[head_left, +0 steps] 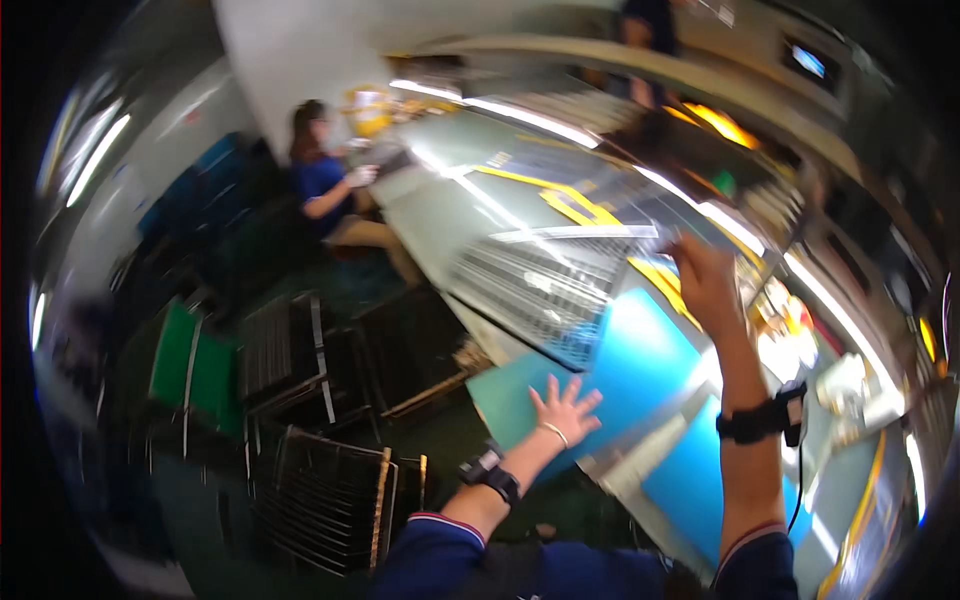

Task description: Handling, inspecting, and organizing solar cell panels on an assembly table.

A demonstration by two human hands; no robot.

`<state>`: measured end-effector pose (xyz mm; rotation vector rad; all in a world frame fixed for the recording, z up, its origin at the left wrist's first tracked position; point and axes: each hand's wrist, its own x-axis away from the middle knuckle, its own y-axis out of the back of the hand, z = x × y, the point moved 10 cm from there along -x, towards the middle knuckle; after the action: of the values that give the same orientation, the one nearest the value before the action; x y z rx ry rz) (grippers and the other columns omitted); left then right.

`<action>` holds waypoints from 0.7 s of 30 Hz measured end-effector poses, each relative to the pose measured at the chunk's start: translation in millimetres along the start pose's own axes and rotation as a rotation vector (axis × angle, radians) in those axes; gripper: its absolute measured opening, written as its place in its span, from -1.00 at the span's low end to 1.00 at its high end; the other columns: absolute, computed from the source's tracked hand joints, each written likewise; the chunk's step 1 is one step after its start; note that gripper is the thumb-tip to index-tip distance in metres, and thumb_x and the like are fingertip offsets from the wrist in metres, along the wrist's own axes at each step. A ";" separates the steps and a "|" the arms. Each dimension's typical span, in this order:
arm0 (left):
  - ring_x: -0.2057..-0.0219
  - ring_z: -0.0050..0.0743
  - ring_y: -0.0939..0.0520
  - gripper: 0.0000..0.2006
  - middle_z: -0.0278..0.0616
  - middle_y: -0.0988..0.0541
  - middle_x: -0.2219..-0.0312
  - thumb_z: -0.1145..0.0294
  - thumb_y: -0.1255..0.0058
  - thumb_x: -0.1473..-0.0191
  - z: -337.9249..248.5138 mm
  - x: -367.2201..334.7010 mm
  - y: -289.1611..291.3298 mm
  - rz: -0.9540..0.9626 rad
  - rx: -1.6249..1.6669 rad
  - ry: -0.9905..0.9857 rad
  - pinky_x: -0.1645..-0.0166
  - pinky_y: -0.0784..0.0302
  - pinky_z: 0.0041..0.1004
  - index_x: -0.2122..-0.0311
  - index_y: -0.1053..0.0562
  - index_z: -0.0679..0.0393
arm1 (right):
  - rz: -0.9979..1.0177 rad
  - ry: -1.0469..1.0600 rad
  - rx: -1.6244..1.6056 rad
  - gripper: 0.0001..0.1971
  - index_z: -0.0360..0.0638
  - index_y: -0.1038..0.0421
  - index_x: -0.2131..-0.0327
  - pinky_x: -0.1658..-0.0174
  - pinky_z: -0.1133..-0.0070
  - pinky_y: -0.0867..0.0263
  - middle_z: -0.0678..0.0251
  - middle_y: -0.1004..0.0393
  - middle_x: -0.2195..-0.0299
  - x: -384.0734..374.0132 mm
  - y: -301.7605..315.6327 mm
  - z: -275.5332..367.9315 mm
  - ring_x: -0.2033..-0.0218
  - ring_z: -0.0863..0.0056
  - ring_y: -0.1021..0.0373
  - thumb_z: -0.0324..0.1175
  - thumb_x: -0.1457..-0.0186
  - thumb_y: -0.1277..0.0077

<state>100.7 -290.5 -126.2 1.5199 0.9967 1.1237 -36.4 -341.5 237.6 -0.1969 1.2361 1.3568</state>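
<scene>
My right hand (706, 284) is raised and closed on the far right corner of a slatted panel (530, 285). A pale strip runs along the panel's top edge, and rows of dark slots cross its face. Motion blur hides what it is made of. Below it, my left hand (566, 412) has its fingers spread and holds nothing. That hand hovers over or rests on the near edge of a blue sheet (645, 350); I cannot tell whether it touches. Each of my wrists wears a black strap.
At far left, a seated co-worker (330, 190) works along the long bench (420, 205). Dark wire racks (320, 500) and a green panel (180, 360) stand to my left. Another blue sheet (690, 480) lies near my right arm. Machinery and bright light strips line the right.
</scene>
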 end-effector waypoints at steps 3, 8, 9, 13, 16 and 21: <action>-0.25 0.31 0.25 -0.38 -0.26 0.16 -0.29 -0.33 0.31 0.01 5.3 -24.2 -1.2 -0.071 0.025 -0.034 -0.13 0.33 0.44 -0.20 -0.06 -0.53 | 0.093 0.065 0.180 -0.83 -0.21 -0.46 0.37 0.33 0.44 -0.38 0.10 -0.49 0.44 25.0 16.0 40.5 0.45 0.15 -0.44 -0.55 0.08 0.11; -0.12 0.14 -0.23 -0.37 -0.13 -0.22 -0.15 -0.24 0.24 -0.04 7.5 -30.3 5.9 -0.066 0.507 -0.108 -0.09 -0.11 0.25 -0.16 -0.21 -0.12 | 0.050 -0.162 0.402 -0.58 -0.18 -0.41 0.12 -0.07 0.24 -0.20 0.10 -0.43 0.12 200.5 2.8 65.7 0.08 0.15 -0.37 -0.59 0.15 0.11; -0.04 0.08 -0.39 -0.33 -0.06 -0.32 -0.08 -0.23 0.26 -0.06 12.0 -23.3 6.7 -0.020 0.901 -0.056 -0.05 -0.31 0.12 -0.14 -0.23 0.06 | 0.023 -0.275 0.355 -0.58 -0.19 -0.41 0.11 -0.12 0.19 -0.14 0.10 -0.40 0.06 236.3 3.8 62.2 0.01 0.14 -0.33 -0.60 0.15 0.11; 0.15 -0.11 -0.57 -0.46 0.06 -0.50 0.15 -0.03 0.36 -0.19 -26.5 92.1 -15.0 0.688 2.313 0.171 0.06 -0.53 -0.19 -0.02 -0.29 0.27 | 0.069 -0.451 0.422 -0.58 -0.16 -0.43 0.11 -0.17 0.21 -0.09 0.12 -0.37 0.01 353.6 -0.7 67.5 -0.04 0.17 -0.30 -0.60 0.14 0.10; 0.22 -0.11 -0.58 -0.62 0.06 -0.51 0.19 0.20 0.27 -0.21 -28.9 126.9 -38.7 0.823 1.983 0.328 0.18 -0.57 -0.22 0.01 -0.32 0.26 | 0.209 -0.580 0.343 -0.58 -0.11 -0.40 0.08 -0.20 0.17 0.01 0.10 -0.29 -0.05 423.3 -20.3 80.6 -0.15 0.16 -0.16 -0.54 0.11 -0.02; 0.31 -0.35 -0.60 -0.69 -0.07 -0.55 0.28 0.49 0.02 -0.05 -10.4 114.8 -60.4 0.827 1.408 0.242 0.24 -0.57 -0.36 0.06 -0.36 0.28 | -0.030 -1.045 0.499 -0.41 -0.25 -0.23 -0.03 -0.23 0.19 0.20 -0.04 -0.08 -0.14 535.6 43.0 91.4 -0.21 -0.06 0.06 -0.24 0.08 -0.16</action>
<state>114.3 -166.5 -163.2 3.1840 1.4981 1.1595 -158.7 68.2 -100.5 0.7581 0.6140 0.8551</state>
